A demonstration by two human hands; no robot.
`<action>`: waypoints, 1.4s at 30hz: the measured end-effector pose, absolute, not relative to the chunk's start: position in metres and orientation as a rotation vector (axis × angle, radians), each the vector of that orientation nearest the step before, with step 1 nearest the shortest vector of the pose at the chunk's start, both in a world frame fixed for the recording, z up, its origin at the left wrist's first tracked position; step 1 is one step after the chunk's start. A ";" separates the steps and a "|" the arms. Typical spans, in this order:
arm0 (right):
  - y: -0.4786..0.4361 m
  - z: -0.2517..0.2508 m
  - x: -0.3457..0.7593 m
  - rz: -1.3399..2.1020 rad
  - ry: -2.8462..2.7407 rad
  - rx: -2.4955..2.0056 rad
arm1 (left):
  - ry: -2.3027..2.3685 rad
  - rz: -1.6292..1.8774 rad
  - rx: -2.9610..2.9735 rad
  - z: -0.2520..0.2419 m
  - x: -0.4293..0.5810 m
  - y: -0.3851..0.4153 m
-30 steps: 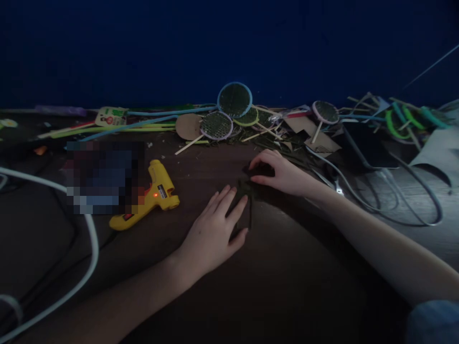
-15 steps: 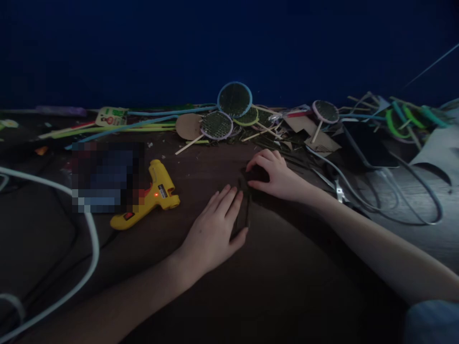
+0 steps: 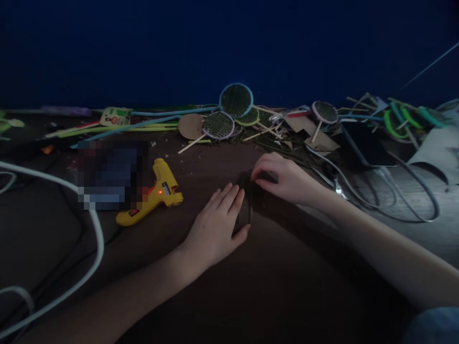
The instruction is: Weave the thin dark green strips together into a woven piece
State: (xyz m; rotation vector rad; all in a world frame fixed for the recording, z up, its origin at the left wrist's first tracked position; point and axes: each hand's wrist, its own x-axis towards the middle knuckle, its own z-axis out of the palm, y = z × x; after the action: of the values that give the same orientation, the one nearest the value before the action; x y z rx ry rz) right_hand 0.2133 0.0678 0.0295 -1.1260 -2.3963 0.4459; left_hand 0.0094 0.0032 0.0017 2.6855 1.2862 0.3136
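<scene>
My left hand [image 3: 217, 224] lies flat on the dark tabletop, fingers stretched forward and thumb out to the side. Between its thumb and forefinger shows part of a thin dark piece with a straight edge [image 3: 250, 210], perhaps of flat strips; the palm hides the rest. Just beyond that piece's far end is my right hand [image 3: 278, 177], with thumb and forefinger brought together in a pinch. Whatever is between these fingertips is too dark and small to make out. To the left of my left hand rests a yellow glue gun [image 3: 163, 191] with a glowing red light.
Along the back lie round woven discs on sticks [image 3: 235, 100], cardboard pieces [image 3: 191, 126], dark green strips [image 3: 283, 149] and coloured rods [image 3: 143, 125]. A phone [image 3: 369, 143] with cables and scissors [image 3: 337, 187] lie at right. A white cable [image 3: 98, 239] curves at left.
My right hand has shifted slightly right and nearer, and its thumb and forefinger have drawn together. The left hand stays flat in place. The view has moved a little.
</scene>
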 end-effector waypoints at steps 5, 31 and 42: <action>0.050 0.025 0.215 0.357 -2.453 -1.033 | 1.285 0.312 2.702 0.002 0.010 0.004; 0.040 0.004 0.208 0.259 -2.450 -0.988 | 1.279 0.410 2.499 0.017 0.006 0.009; 0.041 0.007 0.210 0.273 -2.467 -0.992 | 1.327 0.648 2.017 0.044 0.005 0.028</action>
State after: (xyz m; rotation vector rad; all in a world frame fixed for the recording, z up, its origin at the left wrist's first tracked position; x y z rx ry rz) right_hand 0.2101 0.0414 0.0067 -0.9922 -2.4673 0.2734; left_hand 0.0045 0.0284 0.0438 2.0167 1.3266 0.6484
